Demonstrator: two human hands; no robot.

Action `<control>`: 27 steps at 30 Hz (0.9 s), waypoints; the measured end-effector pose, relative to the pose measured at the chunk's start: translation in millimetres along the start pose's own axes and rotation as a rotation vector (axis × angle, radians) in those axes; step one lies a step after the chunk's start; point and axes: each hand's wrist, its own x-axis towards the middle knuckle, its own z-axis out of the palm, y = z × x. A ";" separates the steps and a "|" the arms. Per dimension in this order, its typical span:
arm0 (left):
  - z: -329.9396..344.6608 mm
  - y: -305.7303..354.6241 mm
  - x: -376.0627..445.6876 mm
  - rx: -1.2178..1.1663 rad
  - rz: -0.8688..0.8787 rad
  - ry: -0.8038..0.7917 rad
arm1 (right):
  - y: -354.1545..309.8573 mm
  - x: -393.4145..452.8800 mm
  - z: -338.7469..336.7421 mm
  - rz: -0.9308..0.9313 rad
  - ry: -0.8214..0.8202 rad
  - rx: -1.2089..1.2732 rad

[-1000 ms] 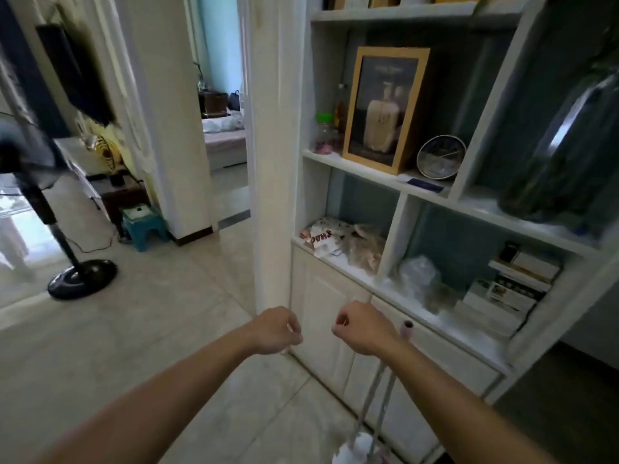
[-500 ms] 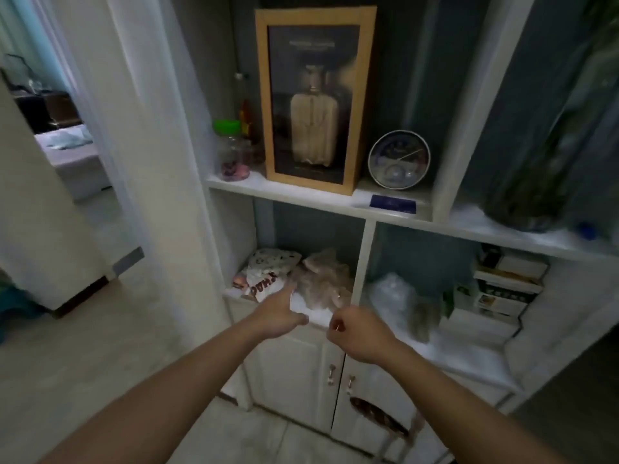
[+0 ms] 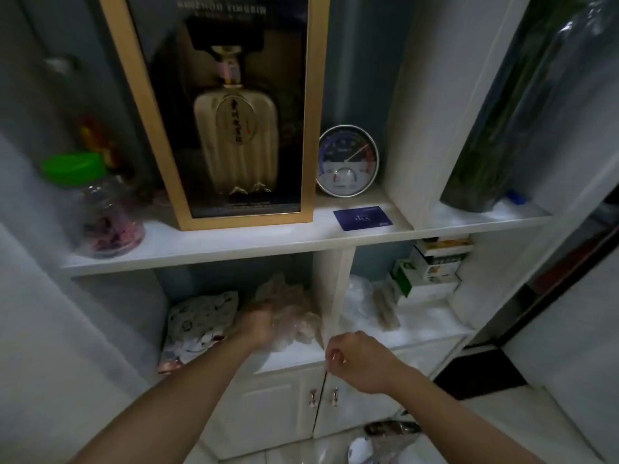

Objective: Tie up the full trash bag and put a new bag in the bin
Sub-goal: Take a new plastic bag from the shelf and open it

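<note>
- A green-lidded jar (image 3: pixel 92 209) stands far left of the white divider post (image 3: pixel 330 289), on the shelf above
- A patterned cloth (image 3: pixel 201 324) lies in the compartment left of the post
- The left hand (image 3: pixel 256 324) reaches into the crumpled clear plastic bags (image 3: pixel 288 313) just left of the post; blurred, so whether it grips them cannot be told
- The right hand (image 3: pixel 356 361) hangs in front of the post's foot, fingers curled in, holding nothing visible
- A bagged bin (image 3: pixel 385 442) shows well below the post
</note>
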 end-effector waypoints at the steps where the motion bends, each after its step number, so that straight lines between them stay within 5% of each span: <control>1: 2.2 -4.0 5.7 -0.036 0.011 0.001 | -0.5 -0.8 1.5 0.020 -0.006 0.009; 7: -7.9 12.1 -5.0 -0.077 0.132 0.067 | -3.0 -7.5 9.9 0.117 0.027 0.024; 18: -28.4 84.6 -117.8 -0.223 0.389 -0.256 | -4.3 -82.7 20.2 0.161 0.193 0.228; 27: 33.8 173.0 -235.2 -0.191 0.614 -0.453 | 66.0 -253.5 43.2 0.334 0.500 0.140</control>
